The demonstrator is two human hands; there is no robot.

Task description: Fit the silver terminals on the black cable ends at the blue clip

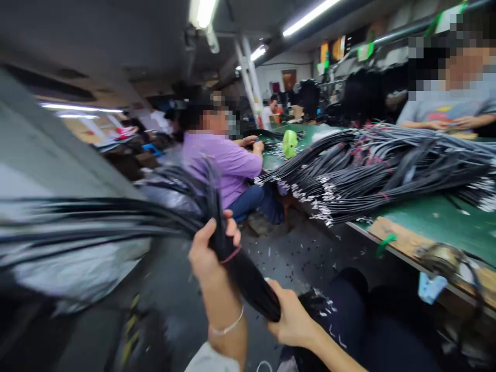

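black cables [248, 274]: blurred, cut off left | right hand [292, 316]: fingers partly hidden | pale sleeve [211, 360]: cut off

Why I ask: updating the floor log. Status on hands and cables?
Left hand gripping black cable bundle beside red tie; right hand holding its lower end. Loose lengths fanned left, blurred. Nothing visibly blocking either hand.

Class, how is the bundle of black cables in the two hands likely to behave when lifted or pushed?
The bundle of black cables probably flops in its loose part, which spreads and bends beyond the left hand. It likely acts stiffer near the red band, where strands are gathered together.
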